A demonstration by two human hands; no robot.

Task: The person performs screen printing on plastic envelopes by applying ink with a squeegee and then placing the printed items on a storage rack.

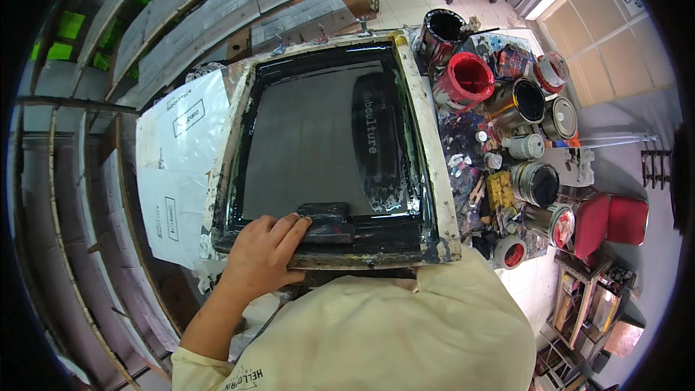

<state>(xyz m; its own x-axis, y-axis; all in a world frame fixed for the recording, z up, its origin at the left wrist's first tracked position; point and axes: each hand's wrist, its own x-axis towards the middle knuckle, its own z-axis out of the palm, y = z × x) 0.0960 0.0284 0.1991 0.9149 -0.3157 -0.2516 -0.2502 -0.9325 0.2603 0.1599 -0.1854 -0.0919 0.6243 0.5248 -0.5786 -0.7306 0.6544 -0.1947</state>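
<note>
A screen printing frame (217, 195) lies before me, its pale wooden rails stained with ink. The grey mesh (304, 137) has black ink smeared round its borders, and a dark lettered oval area (376, 145) lies on its right side. My left hand (264, 250) is closed over the near rail toward the left, fingers on top and thumb at the outer edge. Its fingertips reach the left end of a black, ink-covered squeegee (326, 223), which rests inside the frame along the near side. My right hand is out of sight.
To the right, an ink-stained table holds an open red ink can (470, 80), a dark ink can (443, 29), several more tins and a yellow sponge (499, 190). Printed white sheets (181, 123) lie left of the frame. Racks (101, 203) stand further left; a red chair (626, 219) is far right.
</note>
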